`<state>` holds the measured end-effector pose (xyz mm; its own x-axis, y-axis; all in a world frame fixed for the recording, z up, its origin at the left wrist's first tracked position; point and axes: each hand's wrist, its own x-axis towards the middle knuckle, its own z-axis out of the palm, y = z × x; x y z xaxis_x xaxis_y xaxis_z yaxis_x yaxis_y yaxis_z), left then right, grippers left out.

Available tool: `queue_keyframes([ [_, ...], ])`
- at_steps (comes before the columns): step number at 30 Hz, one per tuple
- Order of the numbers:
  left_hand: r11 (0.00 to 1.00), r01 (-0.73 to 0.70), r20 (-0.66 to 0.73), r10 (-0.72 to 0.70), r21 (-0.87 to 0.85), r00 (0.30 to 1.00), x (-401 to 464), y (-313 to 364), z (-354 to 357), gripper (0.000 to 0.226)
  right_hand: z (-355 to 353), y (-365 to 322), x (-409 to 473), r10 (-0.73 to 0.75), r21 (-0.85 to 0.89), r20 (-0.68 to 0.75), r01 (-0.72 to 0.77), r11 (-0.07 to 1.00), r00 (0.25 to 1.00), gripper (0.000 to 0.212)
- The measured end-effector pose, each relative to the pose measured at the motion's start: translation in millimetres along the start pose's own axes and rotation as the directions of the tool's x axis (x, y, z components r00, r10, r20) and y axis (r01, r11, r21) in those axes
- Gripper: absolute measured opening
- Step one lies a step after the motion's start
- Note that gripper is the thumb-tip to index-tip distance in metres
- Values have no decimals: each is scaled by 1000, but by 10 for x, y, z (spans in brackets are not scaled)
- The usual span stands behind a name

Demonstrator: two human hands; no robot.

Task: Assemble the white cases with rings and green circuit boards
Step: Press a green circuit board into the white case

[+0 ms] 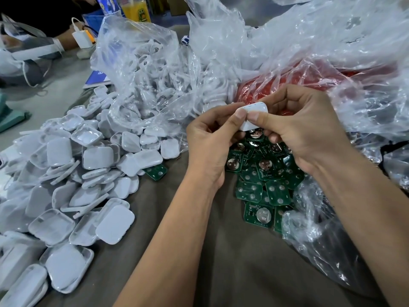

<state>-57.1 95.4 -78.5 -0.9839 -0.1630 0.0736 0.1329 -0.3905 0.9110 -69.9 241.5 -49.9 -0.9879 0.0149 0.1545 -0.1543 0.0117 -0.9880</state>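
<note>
Both hands pinch one small white case (255, 111) above the table's middle. My left hand (212, 138) grips its left side with the thumb on top, and my right hand (303, 129) grips its right side. Just below the case lies a heap of green circuit boards (263, 173) with round silver battery holders. A large pile of white cases (77, 173) spreads over the left half of the table. A clear plastic bag (155, 74) behind that pile holds white ring parts. Whether anything sits inside the held case is hidden.
Crumpled clear plastic (332, 52) over a red bag (276, 89) fills the back right. More plastic (321, 229) lies right of the boards. A grey cloth (232, 251) covers the table. Another person's arm (33, 47), a white charger (83, 38) and bottles (135, 7) are at the far left.
</note>
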Motion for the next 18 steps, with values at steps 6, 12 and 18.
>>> queue_keyframes([
  [6, 999, -24, 4, 24, -26, 1000, -5, -6, -1, 9, 11, -11, -16, -29, 28, -1, 29, 999, 1000, 20],
  [12, 999, -41, -12, 40, -22, 999, 8, -26, 1, 8, -5, 10, -1, -1, 51, 9, 1, 999, 1000, 13],
  [18, 998, -50, 99, 46, 36, 994, 9, -49, -35, 34, -5, 28, 23, -36, 33, -56, 38, 999, 998, 9],
])
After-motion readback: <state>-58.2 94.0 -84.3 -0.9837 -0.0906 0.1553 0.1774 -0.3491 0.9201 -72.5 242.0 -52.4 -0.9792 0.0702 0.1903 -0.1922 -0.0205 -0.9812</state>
